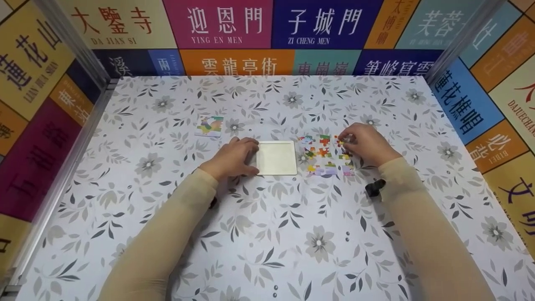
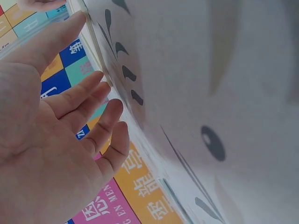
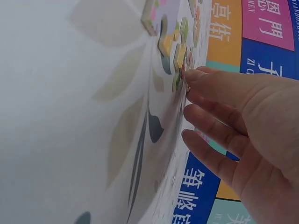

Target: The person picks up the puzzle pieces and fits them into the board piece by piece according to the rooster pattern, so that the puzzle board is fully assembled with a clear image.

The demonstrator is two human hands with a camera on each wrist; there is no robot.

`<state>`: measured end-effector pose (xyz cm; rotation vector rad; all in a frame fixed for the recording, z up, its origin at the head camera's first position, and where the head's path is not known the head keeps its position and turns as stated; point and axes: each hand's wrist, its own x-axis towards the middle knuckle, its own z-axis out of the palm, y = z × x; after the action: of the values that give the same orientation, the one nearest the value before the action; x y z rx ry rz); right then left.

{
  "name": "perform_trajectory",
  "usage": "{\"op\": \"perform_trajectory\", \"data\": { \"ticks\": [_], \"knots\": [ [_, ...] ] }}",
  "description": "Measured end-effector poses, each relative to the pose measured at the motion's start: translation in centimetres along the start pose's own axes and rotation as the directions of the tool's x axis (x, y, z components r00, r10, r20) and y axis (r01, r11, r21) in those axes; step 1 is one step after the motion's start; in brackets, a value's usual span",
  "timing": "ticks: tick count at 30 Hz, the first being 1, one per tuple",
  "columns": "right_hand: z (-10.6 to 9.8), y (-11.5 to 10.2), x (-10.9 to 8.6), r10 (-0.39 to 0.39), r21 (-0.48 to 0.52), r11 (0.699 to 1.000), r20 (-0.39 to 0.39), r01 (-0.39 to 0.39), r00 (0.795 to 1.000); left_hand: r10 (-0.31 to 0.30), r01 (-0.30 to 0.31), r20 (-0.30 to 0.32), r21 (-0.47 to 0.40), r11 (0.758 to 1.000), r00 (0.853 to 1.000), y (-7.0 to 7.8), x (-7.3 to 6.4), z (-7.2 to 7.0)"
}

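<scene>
A shallow cream puzzle tray (image 1: pixel 276 159) lies flat near the middle of the table, with nothing in it. My left hand (image 1: pixel 235 158) rests at its left edge, thumb and fingertips touching the rim; in the left wrist view the fingers (image 2: pixel 110 112) are loosely bent. Right of the tray, several colourful jigsaw pieces (image 1: pixel 324 152) lie apart in rough columns. At the upper right of that group, my right hand (image 1: pixel 370 144) pinches a jigsaw piece (image 1: pixel 337 141) between thumb and forefinger, partly hidden by the fingertips. Other right fingers (image 3: pixel 210 154) stay loosely bent.
A small picture card (image 1: pixel 209 126) lies behind and left of the tray. White cloth with grey flowers and leaves covers the table (image 1: pixel 267 234). Panels with large lettering (image 1: pixel 225 25) stand along the back and both sides.
</scene>
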<state>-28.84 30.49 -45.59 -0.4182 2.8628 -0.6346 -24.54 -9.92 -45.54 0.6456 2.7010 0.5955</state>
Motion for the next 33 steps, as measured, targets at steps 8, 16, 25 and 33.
{"op": "perform_trajectory", "data": {
  "ticks": [8, 16, 25, 33],
  "knots": [
    [0.2, 0.1, 0.2, -0.06, -0.068, 0.996, -0.044, 0.057, 0.997, 0.013, -0.013, -0.005, 0.004, 1.0, 1.0, -0.2, 0.0, 0.0],
    [0.3, 0.1, -0.1, -0.093, -0.077, 0.993, -0.072, 0.087, 0.993, -0.002, 0.002, -0.006, 0.027, 1.0, 1.0, -0.1, -0.1, -0.1],
    [0.6, -1.1, 0.3, -0.107, -0.093, 0.991, -0.104, 0.098, 0.989, -0.018, 0.018, 0.001, 0.044, 0.999, 1.0, -0.1, 0.0, 0.0],
    [1.0, -2.8, 0.4, -0.161, -0.123, 0.982, -0.119, 0.146, 0.98, -0.006, 0.005, 0.009, 0.068, 0.998, 1.0, 0.3, 0.2, -0.4]
  ]
}}
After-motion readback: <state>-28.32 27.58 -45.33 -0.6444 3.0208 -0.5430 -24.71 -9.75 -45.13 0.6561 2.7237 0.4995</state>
